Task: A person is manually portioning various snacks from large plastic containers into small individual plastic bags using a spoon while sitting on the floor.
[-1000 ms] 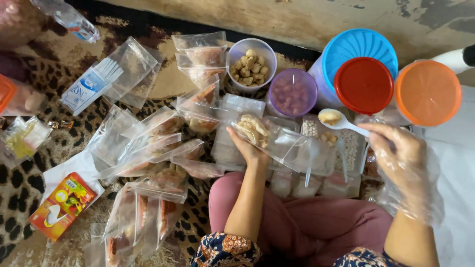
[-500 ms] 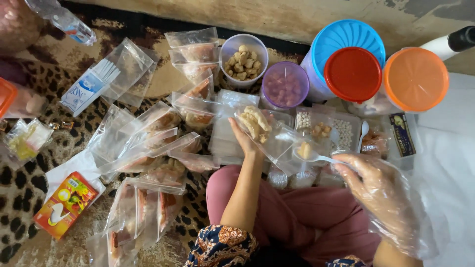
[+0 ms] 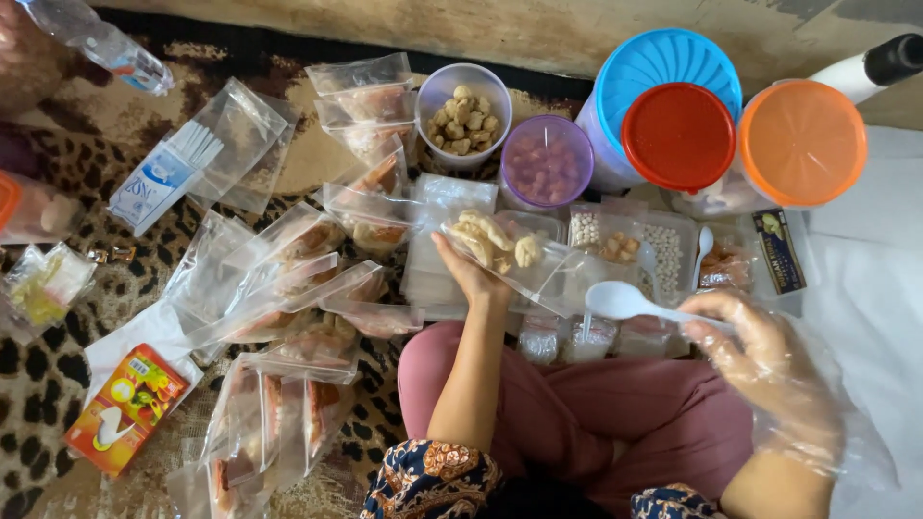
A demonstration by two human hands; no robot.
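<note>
Head view: left hand (image 3: 468, 274) grips clear snack bag (image 3: 500, 252), held mid-scene over the tray (image 3: 673, 231). Gloved right hand (image 3: 760, 351) pinches white spoon (image 3: 625, 302). Versus earlier: spoon bowl now empty, shifted left toward the bag's mouth; bag unchanged.

I see a clear plastic bag (image 3: 510, 255), open-mouthed and tilted, holding pale beige snack pieces clustered at its upper left end; it is gripped from below in my left hand (image 3: 466, 274), above the divided clear tray. I also see a white plastic spoon (image 3: 630, 303), lying near level with its empty bowl pointing left at the bag's open mouth, its handle pinched in my right hand (image 3: 760, 351), which wears a loose clear glove.
</note>
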